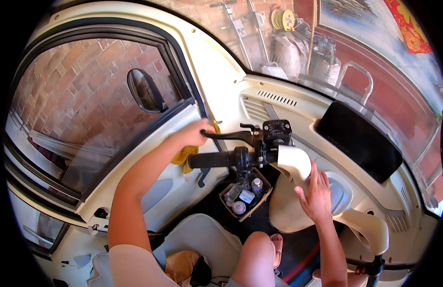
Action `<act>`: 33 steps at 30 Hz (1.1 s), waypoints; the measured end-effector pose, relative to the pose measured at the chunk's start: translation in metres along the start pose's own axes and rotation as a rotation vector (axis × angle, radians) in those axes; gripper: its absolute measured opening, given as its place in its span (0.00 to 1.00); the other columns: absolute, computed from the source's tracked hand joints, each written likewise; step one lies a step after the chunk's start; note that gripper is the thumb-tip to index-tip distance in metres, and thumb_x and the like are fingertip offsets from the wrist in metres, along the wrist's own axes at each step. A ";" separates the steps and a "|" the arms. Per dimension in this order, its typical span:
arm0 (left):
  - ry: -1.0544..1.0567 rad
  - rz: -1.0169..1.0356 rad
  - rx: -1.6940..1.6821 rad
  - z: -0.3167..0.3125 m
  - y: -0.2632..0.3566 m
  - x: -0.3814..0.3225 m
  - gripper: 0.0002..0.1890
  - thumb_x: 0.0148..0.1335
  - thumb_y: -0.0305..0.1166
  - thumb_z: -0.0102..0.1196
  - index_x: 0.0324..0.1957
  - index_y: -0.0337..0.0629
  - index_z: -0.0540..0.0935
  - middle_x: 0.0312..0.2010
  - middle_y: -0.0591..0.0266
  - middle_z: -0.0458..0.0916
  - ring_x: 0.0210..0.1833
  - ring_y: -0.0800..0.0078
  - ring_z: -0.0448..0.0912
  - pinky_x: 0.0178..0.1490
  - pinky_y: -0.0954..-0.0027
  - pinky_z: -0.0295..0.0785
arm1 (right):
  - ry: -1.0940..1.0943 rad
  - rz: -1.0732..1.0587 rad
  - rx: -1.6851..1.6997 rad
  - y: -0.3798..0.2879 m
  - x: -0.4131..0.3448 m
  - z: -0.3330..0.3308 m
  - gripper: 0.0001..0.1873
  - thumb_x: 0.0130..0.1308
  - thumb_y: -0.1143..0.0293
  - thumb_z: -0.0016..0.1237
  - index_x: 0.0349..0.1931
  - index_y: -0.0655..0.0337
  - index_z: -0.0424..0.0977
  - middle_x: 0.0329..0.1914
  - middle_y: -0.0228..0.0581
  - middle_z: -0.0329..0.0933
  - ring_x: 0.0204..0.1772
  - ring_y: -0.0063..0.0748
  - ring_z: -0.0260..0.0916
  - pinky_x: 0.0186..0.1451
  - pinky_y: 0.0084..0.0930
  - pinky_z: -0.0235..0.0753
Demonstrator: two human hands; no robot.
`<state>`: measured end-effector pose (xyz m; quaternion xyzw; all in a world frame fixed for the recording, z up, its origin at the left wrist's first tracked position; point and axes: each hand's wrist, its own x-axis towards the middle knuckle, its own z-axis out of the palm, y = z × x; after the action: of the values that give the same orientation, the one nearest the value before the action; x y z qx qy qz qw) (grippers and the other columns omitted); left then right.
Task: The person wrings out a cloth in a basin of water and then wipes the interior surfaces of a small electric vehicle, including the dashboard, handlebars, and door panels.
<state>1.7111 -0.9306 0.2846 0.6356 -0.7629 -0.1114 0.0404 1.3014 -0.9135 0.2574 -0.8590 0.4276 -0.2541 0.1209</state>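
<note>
Inside a small enclosed vehicle, my left hand (200,132) is at the front edge of the side door, behind the tip of the black brake lever (228,135). Yellow-brown cloth (185,156) shows below that hand and beside it; my fingers are partly hidden, but they look curled on the cloth. Under the lever is the black handlebar grip (210,160). My right hand (316,195) rests with spread fingers against the cream handlebar cover (297,161), holding nothing.
A black screen (359,141) stands on the cream dashboard (304,107). On the floor is a box (246,215) with a small bottle and containers. The door window (99,97) and side mirror (146,89) are at left. A brown cloth (180,265) lies on the grey seat (203,233).
</note>
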 end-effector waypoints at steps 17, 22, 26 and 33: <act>-0.238 -0.128 0.037 -0.077 0.111 -0.054 0.65 0.23 0.57 0.69 0.62 0.32 0.49 0.58 0.40 0.60 0.59 0.53 0.63 0.59 0.65 0.59 | -0.110 -0.383 0.227 -0.116 0.141 -0.021 0.15 0.55 0.74 0.39 0.44 0.65 0.71 0.38 0.52 0.74 0.45 0.49 0.70 0.50 0.31 0.68; -0.199 -0.049 0.093 -0.064 0.102 -0.054 0.55 0.23 0.58 0.66 0.54 0.30 0.63 0.50 0.47 0.70 0.52 0.57 0.70 0.54 0.65 0.65 | -0.400 -0.319 0.000 -0.115 0.193 0.013 0.16 0.53 0.76 0.37 0.43 0.64 0.73 0.40 0.52 0.74 0.46 0.49 0.69 0.49 0.32 0.68; -0.088 -0.097 0.049 -0.058 0.104 -0.059 0.47 0.25 0.54 0.65 0.49 0.33 0.69 0.45 0.51 0.72 0.49 0.59 0.72 0.51 0.61 0.67 | -0.490 -0.218 -0.256 -0.111 0.196 0.015 0.18 0.53 0.75 0.37 0.44 0.62 0.72 0.42 0.50 0.74 0.47 0.47 0.69 0.50 0.32 0.67; -0.257 0.020 -0.038 -0.072 0.086 -0.052 0.53 0.26 0.55 0.68 0.53 0.30 0.65 0.47 0.46 0.70 0.52 0.56 0.69 0.54 0.64 0.64 | -0.626 -0.195 0.143 -0.116 0.199 0.000 0.20 0.51 0.75 0.34 0.45 0.63 0.72 0.44 0.48 0.73 0.49 0.41 0.70 0.53 0.29 0.66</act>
<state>1.6530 -0.8742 0.3776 0.6075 -0.7659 -0.2060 -0.0443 1.4800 -1.0012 0.3732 -0.9217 0.2666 -0.0178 0.2814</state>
